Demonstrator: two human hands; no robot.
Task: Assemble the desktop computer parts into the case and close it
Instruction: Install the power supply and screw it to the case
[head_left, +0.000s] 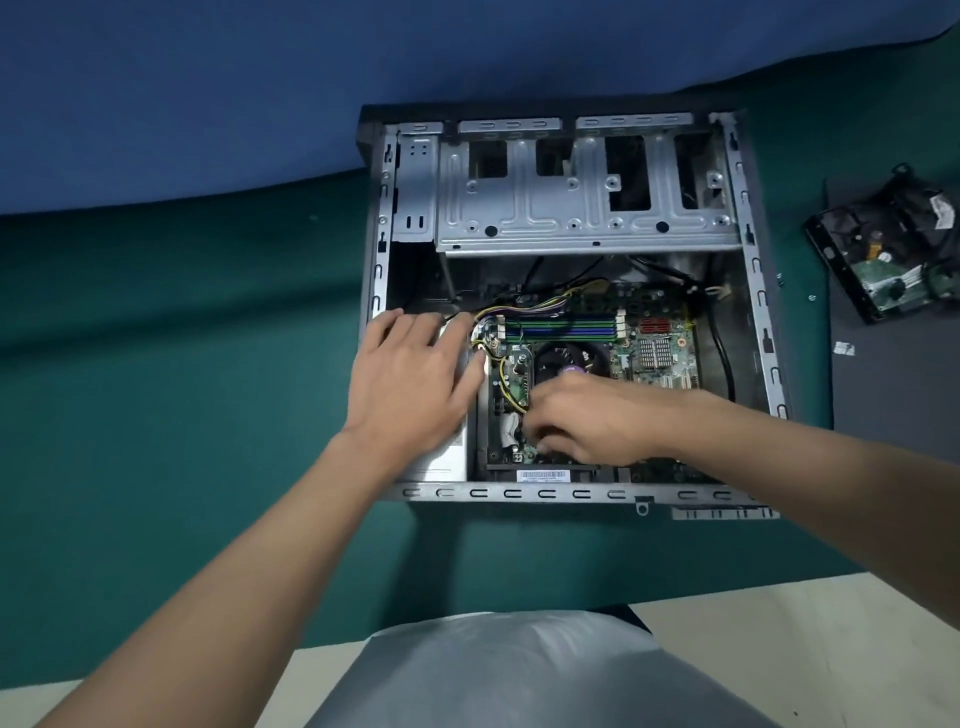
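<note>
Worked from the near edge of the green-covered counter (208, 364) with both hands inside the open case (571, 492), which lay on its side with no cover on. Laid the left hand (410, 364) flat, fingers spread and relaxed, on the silver power supply (441, 460) in the case's near left corner. Curled the right hand (587, 421) down over the near left part of the motherboard (660, 353), fingers bent at the end of a yellow-and-black lead (503, 374); could not tell whether pinching a plug or only pressing. Judged the build roughly midway: board in, CPU fan (566, 358) and memory sticks (566, 328) seated just beyond the hands, supply in its place, power cabling apparently the step in hand. Farther back, showed the drive cage (571, 208) bare, its bays unfilled. Kept outside at far right: a hard drive (893, 260) lying on a dark flat panel (893, 405), possibly the cover, with small screws (812, 297) loose near the case wall. Left to do, on this reading: finish the leads, mount and fasten the drive, fit the panel.
</note>
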